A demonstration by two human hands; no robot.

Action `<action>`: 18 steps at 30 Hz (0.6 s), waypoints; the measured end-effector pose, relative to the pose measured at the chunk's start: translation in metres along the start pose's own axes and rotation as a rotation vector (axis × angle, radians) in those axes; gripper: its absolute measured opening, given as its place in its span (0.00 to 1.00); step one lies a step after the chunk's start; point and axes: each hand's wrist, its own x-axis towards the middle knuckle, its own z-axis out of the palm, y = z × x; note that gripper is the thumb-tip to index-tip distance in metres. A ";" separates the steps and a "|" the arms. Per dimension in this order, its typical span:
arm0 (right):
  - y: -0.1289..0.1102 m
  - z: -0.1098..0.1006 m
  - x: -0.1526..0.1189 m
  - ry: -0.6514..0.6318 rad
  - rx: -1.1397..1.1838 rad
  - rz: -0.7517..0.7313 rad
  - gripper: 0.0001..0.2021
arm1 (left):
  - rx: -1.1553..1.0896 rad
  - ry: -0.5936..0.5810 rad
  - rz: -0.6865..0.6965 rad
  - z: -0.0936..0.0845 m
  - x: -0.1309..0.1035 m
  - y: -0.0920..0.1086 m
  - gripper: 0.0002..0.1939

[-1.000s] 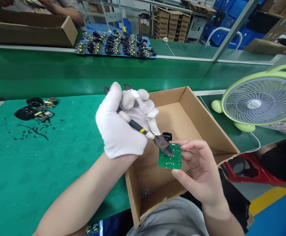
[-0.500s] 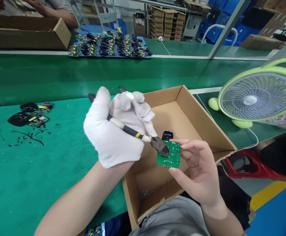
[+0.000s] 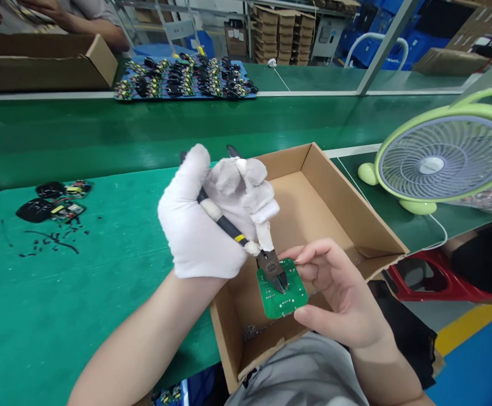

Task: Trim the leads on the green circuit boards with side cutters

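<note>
My left hand, in a white glove, is wrapped round the handles of cutting pliers. The plier jaws rest against the face of a small green circuit board, over the cardboard box. My bare right hand grips the board by its right edge, with the thumb at the lower corner and the fingers at the upper one. Small solder points show on the board's face; its underside is hidden.
Under my hands lies an open cardboard box with small clippings near its front. Black parts with boards and dark scraps are at left. A green fan stands right. Behind are a tray of boards and a person's arm.
The board has turned and dropped slightly lower and to the left. The pliers have moved down and point more steeply, and my left hand has shifted right. The black part behind the board no longer shows.
</note>
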 end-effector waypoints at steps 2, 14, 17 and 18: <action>0.000 0.000 0.000 -0.001 -0.003 0.000 0.21 | -0.028 -0.013 -0.058 -0.001 0.002 -0.001 0.28; 0.001 -0.002 -0.002 -0.034 -0.036 -0.009 0.23 | -0.052 -0.034 -0.147 0.002 0.001 -0.002 0.29; 0.000 -0.003 -0.003 -0.045 -0.019 -0.004 0.23 | -0.045 -0.050 -0.166 0.001 0.001 -0.002 0.29; 0.000 -0.003 -0.003 -0.048 -0.017 -0.006 0.24 | -0.043 -0.052 -0.160 0.001 0.001 -0.002 0.29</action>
